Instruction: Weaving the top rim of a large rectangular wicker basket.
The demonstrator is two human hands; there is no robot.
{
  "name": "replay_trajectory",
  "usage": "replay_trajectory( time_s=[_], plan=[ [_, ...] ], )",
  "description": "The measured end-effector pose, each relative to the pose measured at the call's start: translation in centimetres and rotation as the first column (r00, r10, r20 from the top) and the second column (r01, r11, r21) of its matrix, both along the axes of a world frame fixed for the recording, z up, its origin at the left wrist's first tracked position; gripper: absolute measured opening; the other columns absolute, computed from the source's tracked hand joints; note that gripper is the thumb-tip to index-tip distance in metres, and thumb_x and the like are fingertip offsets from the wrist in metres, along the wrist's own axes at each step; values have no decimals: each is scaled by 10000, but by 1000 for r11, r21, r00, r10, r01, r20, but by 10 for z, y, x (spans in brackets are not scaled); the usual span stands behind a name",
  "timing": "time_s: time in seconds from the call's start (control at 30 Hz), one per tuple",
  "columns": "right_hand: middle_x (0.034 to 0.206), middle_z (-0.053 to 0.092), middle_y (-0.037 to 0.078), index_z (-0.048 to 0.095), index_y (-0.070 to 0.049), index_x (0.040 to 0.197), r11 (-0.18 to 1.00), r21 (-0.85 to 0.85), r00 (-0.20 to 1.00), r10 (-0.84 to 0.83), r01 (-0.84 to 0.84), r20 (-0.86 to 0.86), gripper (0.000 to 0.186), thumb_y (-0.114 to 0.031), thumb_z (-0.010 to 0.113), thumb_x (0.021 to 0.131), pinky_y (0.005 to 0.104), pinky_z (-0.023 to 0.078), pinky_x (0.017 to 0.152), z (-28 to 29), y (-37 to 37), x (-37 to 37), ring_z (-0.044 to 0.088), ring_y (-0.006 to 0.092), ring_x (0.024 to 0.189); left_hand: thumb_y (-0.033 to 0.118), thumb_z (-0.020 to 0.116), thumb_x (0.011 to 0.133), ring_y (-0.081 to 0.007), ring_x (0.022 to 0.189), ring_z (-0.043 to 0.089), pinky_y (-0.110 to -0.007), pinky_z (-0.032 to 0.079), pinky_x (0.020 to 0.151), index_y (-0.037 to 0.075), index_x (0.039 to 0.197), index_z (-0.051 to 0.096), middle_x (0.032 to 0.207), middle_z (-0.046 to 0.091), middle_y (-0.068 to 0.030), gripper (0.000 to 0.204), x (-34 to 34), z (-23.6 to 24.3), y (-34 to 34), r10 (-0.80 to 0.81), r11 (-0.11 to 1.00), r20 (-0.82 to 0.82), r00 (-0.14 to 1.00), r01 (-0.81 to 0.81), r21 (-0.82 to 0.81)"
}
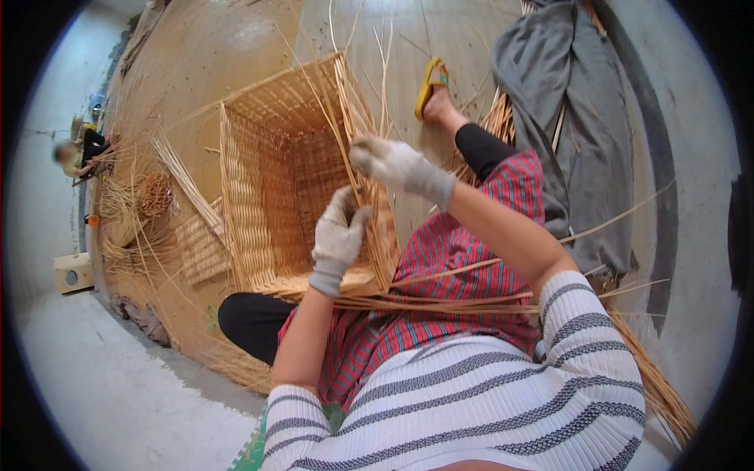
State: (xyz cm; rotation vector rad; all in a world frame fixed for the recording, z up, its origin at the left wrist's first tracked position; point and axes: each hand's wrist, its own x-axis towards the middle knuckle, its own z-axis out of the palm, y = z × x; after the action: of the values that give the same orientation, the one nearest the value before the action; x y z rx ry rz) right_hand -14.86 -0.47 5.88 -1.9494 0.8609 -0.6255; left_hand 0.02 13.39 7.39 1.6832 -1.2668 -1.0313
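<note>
A large rectangular wicker basket [271, 169] leans against my lap, its hollow facing me. Both hands wear pale work gloves and meet at its right-hand rim [379, 235]. My right hand [397, 166] is closed on a thin wicker strand at the upper part of that rim; its fingertips are slightly blurred. Just below it, my left hand [339, 235] bends finger and thumb around a strand on the same edge, partly hiding the contact. Long loose strands [386, 86] stick up from the far right corner. More strands [463, 303] lie across my red checked apron [440, 251].
A flat woven panel [203, 250] and a bundle of pale rods [184, 177] lie left of the basket. Tangled wicker [129, 212] is piled farther left, near another seated person [82, 155]. Grey cloth [542, 86] covers rods at right. My foot wears a yellow slipper [426, 93].
</note>
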Motion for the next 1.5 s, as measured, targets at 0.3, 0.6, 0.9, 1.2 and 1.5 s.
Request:
replay_trajectory(
  time_s=[0.3, 0.6, 0.9, 1.2, 1.5],
  plan=[
    [829, 664, -4, 644, -71, 1094, 869, 495, 983, -117, 33, 140, 257, -218, 746, 910, 254, 509, 671, 3, -173, 54, 584, 101, 724, 178, 714, 891, -139, 634, 514, -302, 506, 673, 167, 1525, 409, 762, 565, -68, 704, -8, -7, 10, 16, 999, 80, 997, -19, 34],
    [867, 693, 110, 680, -29, 911, 870, -86, 811, -411, 486, 417, 184, -164, 788, 850, 308, 518, 730, -49, -105, 66, 674, 192, 803, 198, 670, 893, -302, 883, 697, -377, 558, 747, 166, 1470, 482, 1188, 685, -144, 607, -13, -8, 6, 38, 999, 232, 972, -30, -39],
    [1202, 681, 178, 710, -39, 1138, 806, -319, 860, -410, 498, 304, 275, -241, 584, 999, 383, 442, 1056, -35, -39, 58, 610, 304, 1204, 101, 630, 911, -261, 1158, 650, -328, 535, 920, 85, 1472, 465, 1365, 606, -130, 585, -22, -11, 5, 13, 999, 355, 935, 4, -46],
    [983, 731, 171, 736, -48, 963, 903, 430, 500, -368, -9, 784, 292, -251, 537, 1031, 323, 554, 805, -9, -7, 7, 704, 244, 925, 178, 655, 904, -287, 839, 693, -382, 550, 748, 147, 1484, 457, 1158, 683, -160, 614, -14, -15, 0, 27, 998, 342, 939, -3, -70],
    [809, 725, 172, 739, 1, 883, 816, 447, 785, -12, 365, -619, 665, -658, 669, 833, 357, 548, 636, -95, -35, -83, 696, 222, 683, 11, 648, 896, -48, 670, 506, -242, 493, 634, 162, 1561, 335, 840, 601, 17, 751, -20, 6, -24, 208, 955, 81, 975, -185, -231]
  ],
)
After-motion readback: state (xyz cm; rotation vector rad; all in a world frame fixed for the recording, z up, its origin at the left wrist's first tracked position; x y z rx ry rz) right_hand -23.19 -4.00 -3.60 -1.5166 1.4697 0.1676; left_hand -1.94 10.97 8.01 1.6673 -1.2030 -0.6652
